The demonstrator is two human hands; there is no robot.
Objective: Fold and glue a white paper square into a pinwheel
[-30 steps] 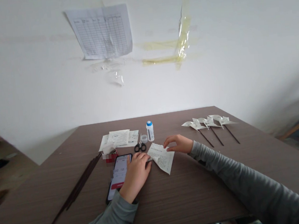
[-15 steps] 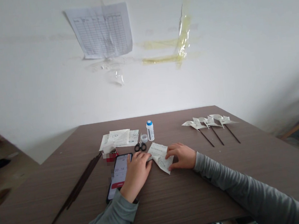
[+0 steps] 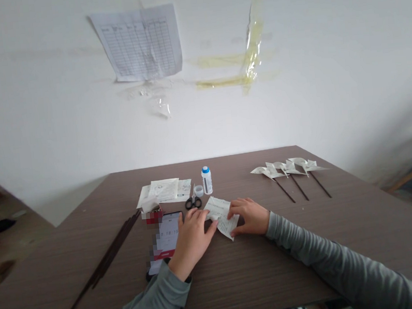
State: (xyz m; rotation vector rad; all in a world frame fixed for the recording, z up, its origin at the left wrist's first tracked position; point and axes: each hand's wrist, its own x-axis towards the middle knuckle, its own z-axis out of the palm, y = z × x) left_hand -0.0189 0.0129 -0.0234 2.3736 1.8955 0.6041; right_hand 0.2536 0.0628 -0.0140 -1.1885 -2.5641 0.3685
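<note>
Your left hand (image 3: 192, 241) and right hand (image 3: 250, 216) both had bent fingers on the printed paper (image 3: 223, 212), neither clenched nor released; whether either truly pinched it, you couldn't tell from this view. The sheet lay between them, buckled near your left thumb. Uneven pulling by the two hands could have torn it or creased it askew, and a loose touch might have let the curled part spring up. Your left wrist, right beside the phone (image 3: 168, 238), could have nudged it with a sideways slip.

Your left hand reached forward and inward, palm down, thumb toward the paper; your right came in from the side, fingers arched and thumb nearer you. Just beyond your left fingertips were the scissors (image 3: 193, 203), then a small cup (image 3: 199, 190) and the white bottle (image 3: 207, 180). Farther out, past your right fingers, lay the pinwheels (image 3: 287, 167).
</note>
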